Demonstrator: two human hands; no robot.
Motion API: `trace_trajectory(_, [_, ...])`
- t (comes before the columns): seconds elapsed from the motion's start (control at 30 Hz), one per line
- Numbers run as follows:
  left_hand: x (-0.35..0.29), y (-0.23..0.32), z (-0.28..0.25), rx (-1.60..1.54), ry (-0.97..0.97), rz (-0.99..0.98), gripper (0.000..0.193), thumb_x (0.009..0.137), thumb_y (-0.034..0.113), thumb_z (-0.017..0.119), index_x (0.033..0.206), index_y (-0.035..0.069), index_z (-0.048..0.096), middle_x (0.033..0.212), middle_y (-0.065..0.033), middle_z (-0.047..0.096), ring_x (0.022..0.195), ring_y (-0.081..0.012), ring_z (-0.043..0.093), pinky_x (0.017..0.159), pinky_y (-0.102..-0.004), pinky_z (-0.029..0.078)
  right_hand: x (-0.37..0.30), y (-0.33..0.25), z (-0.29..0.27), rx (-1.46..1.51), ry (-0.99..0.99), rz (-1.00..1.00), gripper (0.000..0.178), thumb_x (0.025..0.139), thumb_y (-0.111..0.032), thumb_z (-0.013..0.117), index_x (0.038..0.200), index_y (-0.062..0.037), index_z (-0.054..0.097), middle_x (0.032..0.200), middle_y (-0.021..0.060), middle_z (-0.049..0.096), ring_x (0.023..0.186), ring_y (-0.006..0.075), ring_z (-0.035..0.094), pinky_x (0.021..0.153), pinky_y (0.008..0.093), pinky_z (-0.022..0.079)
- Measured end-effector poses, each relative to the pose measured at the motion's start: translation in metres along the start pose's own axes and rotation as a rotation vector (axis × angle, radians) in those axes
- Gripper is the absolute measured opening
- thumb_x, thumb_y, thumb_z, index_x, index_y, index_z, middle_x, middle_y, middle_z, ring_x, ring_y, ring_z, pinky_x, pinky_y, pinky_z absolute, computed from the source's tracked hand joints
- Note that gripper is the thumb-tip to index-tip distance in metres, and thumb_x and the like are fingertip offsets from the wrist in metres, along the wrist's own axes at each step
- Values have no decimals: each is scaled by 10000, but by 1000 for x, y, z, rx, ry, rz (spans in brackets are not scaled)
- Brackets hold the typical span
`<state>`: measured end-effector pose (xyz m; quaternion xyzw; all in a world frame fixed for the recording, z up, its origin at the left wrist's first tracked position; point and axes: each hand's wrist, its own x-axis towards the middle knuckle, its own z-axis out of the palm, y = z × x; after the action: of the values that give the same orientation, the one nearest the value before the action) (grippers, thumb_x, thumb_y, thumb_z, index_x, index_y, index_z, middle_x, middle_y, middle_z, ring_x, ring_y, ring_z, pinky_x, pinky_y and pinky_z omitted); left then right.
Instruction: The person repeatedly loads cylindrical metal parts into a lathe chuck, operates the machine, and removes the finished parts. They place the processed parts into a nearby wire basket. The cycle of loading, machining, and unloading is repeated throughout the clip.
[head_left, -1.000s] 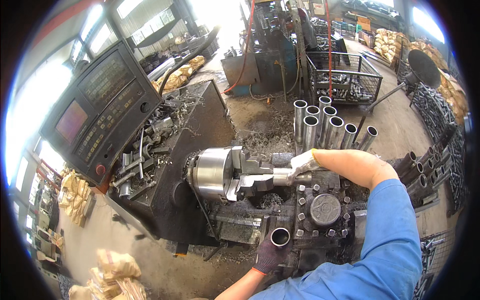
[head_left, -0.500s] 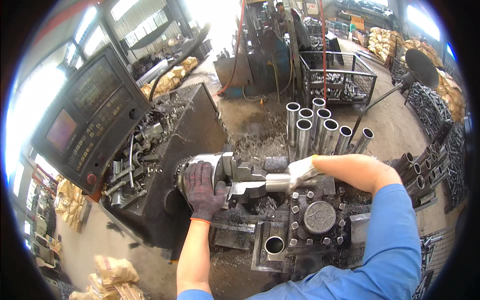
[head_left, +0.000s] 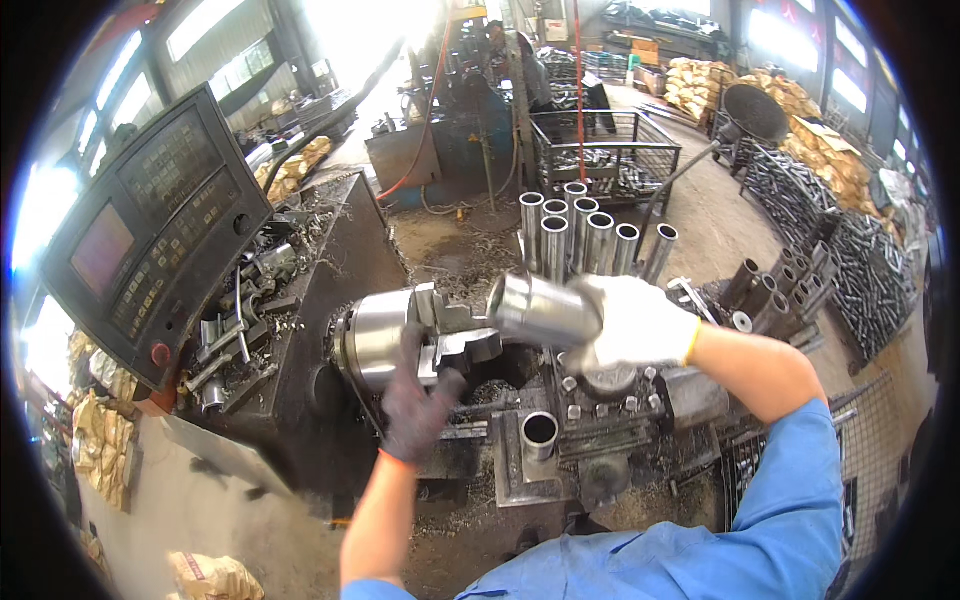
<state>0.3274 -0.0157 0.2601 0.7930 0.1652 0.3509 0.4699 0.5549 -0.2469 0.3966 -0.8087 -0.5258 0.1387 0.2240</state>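
My right hand (head_left: 637,325), in a white glove, grips a shiny metal tube (head_left: 540,310) by its right end. The tube is slightly blurred and tilted, clear of the jaws of the lathe chuck (head_left: 378,338), its open end pointing left. My left hand (head_left: 418,405), in a dark glove, is beside the near side of the chuck with its fingers apart and nothing in them. Motion smears its fingers. Between the chuck jaws (head_left: 470,345) no tube shows. The bolted tool post (head_left: 612,385) is partly hidden beneath my right hand.
Several upright tubes (head_left: 553,240) stand behind the tool post; darker tubes (head_left: 770,300) lie to the right. One short tube (head_left: 539,432) stands on the carriage in front. A control panel (head_left: 150,235) rises at left. Farther back are a wire bin (head_left: 640,150) and another person (head_left: 530,75).
My right hand has drawn the tube out of the chuck jaws and lifted it up and to the right. My left hand has come off the chuck. The whole view has shifted.
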Motion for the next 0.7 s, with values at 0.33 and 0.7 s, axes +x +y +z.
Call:
trace_trajectory(0.33, [-161,-14,46,-1136,192,-1086,402,998,171,744,1332,6,592,1211,-121,666,1134,-282,667,1055,-466,535,-115,-19,234,889,-463,637,612,824,-518,862,1137,-5,746,954,59,753,795,125,666,723,304,548])
trace_trajectory(0.7, [-224,-74,49,-1484,240,-1089,548,1018,437,636,1358,9,602,1329,-190,654,1252,-389,621,1148,-550,458,-150,29,284,746,-472,356,685,716,-393,930,1223,1,691,1089,102,751,984,162,688,922,348,561])
